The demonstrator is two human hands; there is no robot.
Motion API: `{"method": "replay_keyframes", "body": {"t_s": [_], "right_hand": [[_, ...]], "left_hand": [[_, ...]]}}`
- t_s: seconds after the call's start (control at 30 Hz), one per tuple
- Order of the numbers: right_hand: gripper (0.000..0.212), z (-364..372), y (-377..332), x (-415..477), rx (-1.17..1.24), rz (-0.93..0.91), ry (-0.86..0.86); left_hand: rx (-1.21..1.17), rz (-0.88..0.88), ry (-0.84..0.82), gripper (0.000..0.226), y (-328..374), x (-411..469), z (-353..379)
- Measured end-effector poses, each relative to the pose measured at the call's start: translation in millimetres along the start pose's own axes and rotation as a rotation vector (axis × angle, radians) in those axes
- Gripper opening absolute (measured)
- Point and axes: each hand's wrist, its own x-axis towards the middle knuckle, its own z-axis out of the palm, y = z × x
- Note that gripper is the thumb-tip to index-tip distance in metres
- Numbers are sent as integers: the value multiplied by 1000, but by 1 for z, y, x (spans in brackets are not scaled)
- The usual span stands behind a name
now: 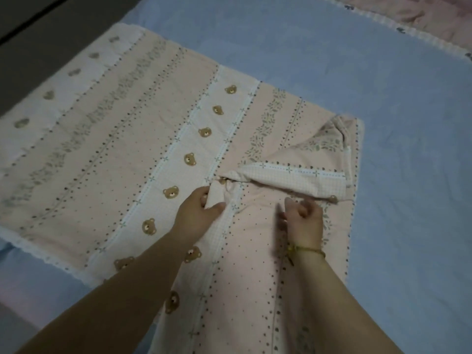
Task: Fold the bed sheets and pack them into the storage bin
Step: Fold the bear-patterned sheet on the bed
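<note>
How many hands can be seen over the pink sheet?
2. The left hand pinches a fold of the sheet beside the bear stripe. The right hand, blurred, is just right of it, below the turned-back flap. None looks hidden.

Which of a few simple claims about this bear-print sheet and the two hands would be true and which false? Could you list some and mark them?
1. The pink bear-print sheet lies spread on a blue bed cover. True.
2. The left hand pinches a bit of the sheet's checked strip. True.
3. A storage bin stands beside the sheet. False: no bin is in view.
4. The right hand wears a glove. False: it is bare, with a thin cord bracelet at the wrist.
5. The sheet's corner near the right hand is turned over onto the sheet. True.
6. The sheet is already folded into a small, neat square. False: most of it lies open and flat.
</note>
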Motion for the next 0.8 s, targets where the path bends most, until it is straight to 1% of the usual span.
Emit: {"method": "replay_keyframes", "body": {"t_s": [0.03,0.1,0.13,0.17,0.23,0.3,0.33,0.37,0.43,0.47,0.5,0.53,0.57,0.6,0.63,0.7,0.77,0.8], "right_hand": [[40,2,-10,15,95,77,-37],[35,8,-32,33,279,186,-89],[36,11,-43,38,289,202,-59],[37,14,-54,44,231,177,13],[35,19,-78,53,100,-1,180],[31,29,-106,59,17,-208,234],[29,35,-120,64,-21,-291,230],[29,43,-133,71,-61,-347,191],[30,63,-151,88,-204,-412,-4],[33,73,-153,97,-387,-450,-134],[40,82,-150,104,-641,-484,-260],[45,87,-142,109,-902,-501,-342],[46,90,-131,113,-1102,-529,-383],[48,89,-120,114,-1213,-545,-408],[51,85,-108,113,-1258,-548,-421],[56,73,-86,108,-1269,-579,-407],[58,62,-72,103,-1282,-601,-374],[58,54,-65,98,-1295,-596,-361]], "left_hand": [[31,-4,-28,45,-5,-4,1],[77,8,-21,44,-8,-9,4],[91,12,15,44,-7,-11,5],[105,23,55,44,-6,-12,6],[132,70,119,43,-2,-14,5],[144,123,161,40,5,-8,-2],[151,156,193,39,9,-2,-8],[150,164,225,39,12,4,-15],[144,123,267,42,14,21,-29],[151,85,260,44,12,28,-34],[158,45,232,45,7,32,-36],[168,14,204,46,1,33,-36],[178,-19,177,47,-5,30,-35],[197,-37,163,49,-10,25,-33],[241,-60,153,51,-13,18,-30],[385,-102,135,59,-19,5,-25],[524,-89,152,64,-25,-2,-21],[547,-82,157,64,-28,-6,-20]]}}
